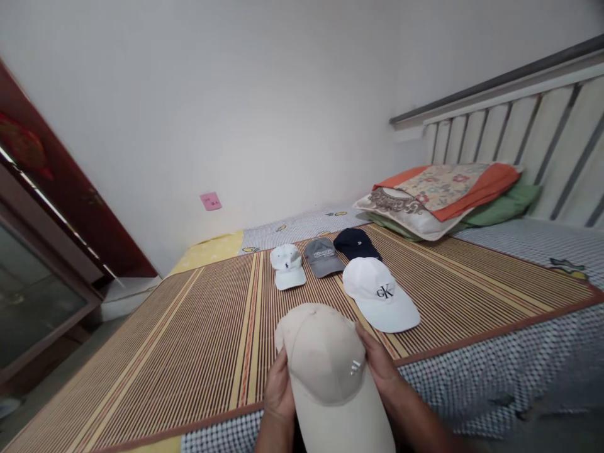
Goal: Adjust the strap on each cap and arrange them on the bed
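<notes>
A beige baseball cap (325, 358) is held up before me at the bed's near edge, its brim toward me and a small logo on its front. My left hand (278, 390) grips its left side, and my right hand (379, 357) grips the right side; some fingers are hidden behind the cap. Just beyond it lies a white cap with black "CK" letters (372, 286). Farther back are a white cap with a small dark emblem (287, 264), a grey cap with light lettering (323, 255) and a navy cap (353, 242), whose brim is partly hidden.
A striped bamboo mat (189, 340) covers the bed over a checked sheet (472, 371). Stacked pillows (438, 195) lie at the back right against a slatted headboard (514, 132). A pink note (210, 201) is on the white wall, and a red door (70, 176) stands at the left.
</notes>
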`<state>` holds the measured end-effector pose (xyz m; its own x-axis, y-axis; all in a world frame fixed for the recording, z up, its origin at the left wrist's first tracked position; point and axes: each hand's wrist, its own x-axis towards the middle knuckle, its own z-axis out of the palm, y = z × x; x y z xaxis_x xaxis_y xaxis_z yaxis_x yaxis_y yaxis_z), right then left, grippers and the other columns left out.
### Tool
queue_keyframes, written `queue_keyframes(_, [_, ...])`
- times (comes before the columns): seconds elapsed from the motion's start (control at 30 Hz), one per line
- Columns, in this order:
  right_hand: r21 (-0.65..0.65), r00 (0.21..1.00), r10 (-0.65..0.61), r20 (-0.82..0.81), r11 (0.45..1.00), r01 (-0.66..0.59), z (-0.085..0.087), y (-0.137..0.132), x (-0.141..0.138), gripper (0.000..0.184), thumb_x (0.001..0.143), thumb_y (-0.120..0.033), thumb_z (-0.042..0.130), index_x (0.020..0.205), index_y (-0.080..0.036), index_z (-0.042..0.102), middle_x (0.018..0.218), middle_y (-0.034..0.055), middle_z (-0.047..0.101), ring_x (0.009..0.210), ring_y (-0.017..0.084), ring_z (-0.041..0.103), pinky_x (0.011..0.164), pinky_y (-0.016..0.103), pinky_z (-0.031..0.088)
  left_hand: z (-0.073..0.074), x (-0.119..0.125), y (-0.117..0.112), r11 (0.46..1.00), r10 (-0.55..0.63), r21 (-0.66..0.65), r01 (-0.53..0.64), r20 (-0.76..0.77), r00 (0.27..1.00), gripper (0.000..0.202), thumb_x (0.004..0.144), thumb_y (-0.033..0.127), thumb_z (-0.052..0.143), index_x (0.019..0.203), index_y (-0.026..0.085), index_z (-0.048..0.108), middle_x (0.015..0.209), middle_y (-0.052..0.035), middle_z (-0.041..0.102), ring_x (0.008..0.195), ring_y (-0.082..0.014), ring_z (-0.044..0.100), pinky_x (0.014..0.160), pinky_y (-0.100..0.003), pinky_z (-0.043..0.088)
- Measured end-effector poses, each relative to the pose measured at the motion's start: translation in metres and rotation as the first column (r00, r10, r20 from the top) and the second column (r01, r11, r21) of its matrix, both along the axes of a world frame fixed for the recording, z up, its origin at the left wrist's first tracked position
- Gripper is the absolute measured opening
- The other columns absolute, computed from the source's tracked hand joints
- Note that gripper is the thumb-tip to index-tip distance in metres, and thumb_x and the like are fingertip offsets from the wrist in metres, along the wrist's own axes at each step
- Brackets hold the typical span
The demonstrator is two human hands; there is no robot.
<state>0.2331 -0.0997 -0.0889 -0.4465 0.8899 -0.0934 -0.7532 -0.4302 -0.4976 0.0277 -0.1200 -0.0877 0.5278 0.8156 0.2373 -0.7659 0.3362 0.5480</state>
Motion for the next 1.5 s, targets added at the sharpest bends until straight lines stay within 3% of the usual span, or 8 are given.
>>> queue_keyframes(0.2, [0.098, 0.998, -0.063, 0.020, 0.993, 0.061, 0.034, 0.073, -0.006, 0.060, 0.070, -0.051, 0.085, 0.119, -0.019, 0.074, 0.105, 0.0085, 0.082, 0.112, 0.037, 0.071, 0.103, 0.051, 0.052, 0.022, -0.001, 0.051, 1.000, 0.009, 0.007, -0.009, 0.002, 1.000, 0.035, 0.102, 0.029, 0.048, 0.116, 0.018, 0.078, 0.107, -0.0090, 0.081, 0.122, -0.0281, 0.067, 0.122, -0.046, 0.031])
queue_keyframes(0.33, [0.107, 0.994, -0.107, -0.003, 0.989, 0.106, 0.030, 0.088, -0.009, 0.055, 0.067, -0.050, 0.088, 0.114, -0.023, 0.076, 0.104, 0.0053, 0.083, 0.115, 0.036, 0.070, 0.106, 0.048, 0.051, 0.021, -0.005, 0.062, 1.000, 0.015, 0.022, -0.015, 0.026, 1.000, 0.039, 0.105, 0.029, 0.042, 0.118, 0.018, 0.076, 0.109, -0.0077, 0.080, 0.119, -0.0248, 0.068, 0.124, -0.040, 0.028])
queue_keyframes(0.6, [0.064, 0.997, -0.074, 0.020, 0.995, 0.073, 0.015, 0.068, -0.009, 0.058, 0.068, -0.050, 0.088, 0.114, -0.017, 0.076, 0.106, 0.0104, 0.082, 0.114, 0.036, 0.071, 0.107, 0.050, 0.050, -0.003, -0.006, 0.045, 0.999, -0.013, 0.048, 0.009, 0.088, 0.996, 0.049, 0.107, 0.030, 0.026, 0.131, 0.022, 0.068, 0.119, -0.0073, 0.075, 0.127, -0.0201, 0.063, 0.126, -0.035, 0.013])
queue_keyframes(0.77, [0.097, 0.995, -0.090, 0.047, 0.992, 0.085, 0.026, 0.044, -0.004, 0.055, 0.063, -0.051, 0.092, 0.102, -0.015, 0.080, 0.098, 0.0137, 0.082, 0.114, 0.038, 0.071, 0.109, 0.052, 0.048, 0.016, -0.010, 0.026, 0.995, 0.090, -0.038, -0.087, 0.074, 0.993, 0.054, 0.104, 0.054, 0.034, 0.143, 0.024, 0.058, 0.136, -0.0087, 0.069, 0.139, -0.0262, 0.052, 0.127, -0.043, 0.015])
queue_keyframes(1.03, [0.226, 0.976, -0.212, 0.050, 0.954, 0.196, 0.045, 0.008, 0.004, 0.044, 0.067, -0.041, 0.091, 0.102, -0.017, 0.080, 0.104, 0.0137, 0.081, 0.110, 0.035, 0.072, 0.109, 0.050, 0.049, 0.047, -0.011, -0.006, 0.899, 0.241, -0.333, -0.282, -0.160, 0.957, 0.043, 0.095, 0.025, 0.062, 0.137, 0.019, 0.065, 0.118, -0.0139, 0.078, 0.127, -0.0354, 0.063, 0.122, -0.051, 0.031])
queue_keyframes(1.2, [0.342, 0.996, -0.076, 0.048, 0.938, 0.055, 0.059, 0.007, 0.007, 0.042, 0.078, -0.038, 0.083, 0.115, -0.019, 0.076, 0.107, 0.0128, 0.080, 0.108, 0.032, 0.073, 0.106, 0.049, 0.050, 0.072, -0.008, -0.013, 0.905, 0.211, -0.338, -0.259, -0.174, 0.962, 0.044, 0.096, 0.042, 0.063, 0.134, 0.021, 0.067, 0.118, -0.0137, 0.078, 0.124, -0.0355, 0.065, 0.118, -0.050, 0.039])
queue_keyframes(1.37, [0.414, 0.986, -0.036, 0.163, 0.910, -0.035, 0.068, -0.005, 0.013, 0.041, 0.076, -0.052, 0.083, 0.099, -0.019, 0.080, 0.096, 0.0127, 0.081, 0.102, 0.033, 0.073, 0.103, 0.047, 0.051, 0.095, -0.002, -0.026, 0.826, 0.369, -0.326, -0.460, -0.304, 0.878, 0.020, 0.085, 0.025, 0.078, 0.105, 0.021, 0.078, 0.105, -0.0097, 0.081, 0.111, -0.0309, 0.072, 0.110, -0.045, 0.048])
queue_keyframes(1.5, [0.487, 0.964, 0.083, 0.253, 0.850, -0.201, 0.078, -0.012, 0.016, 0.048, 0.075, -0.056, 0.082, 0.100, -0.015, 0.080, 0.095, 0.0139, 0.079, 0.096, 0.031, 0.074, 0.093, 0.042, 0.054, 0.103, 0.009, -0.036, 0.813, 0.381, -0.273, -0.514, -0.420, 0.824, 0.027, 0.073, 0.027, 0.090, 0.095, 0.017, 0.077, 0.090, -0.0080, 0.080, 0.096, -0.0277, 0.075, 0.099, -0.040, 0.055])
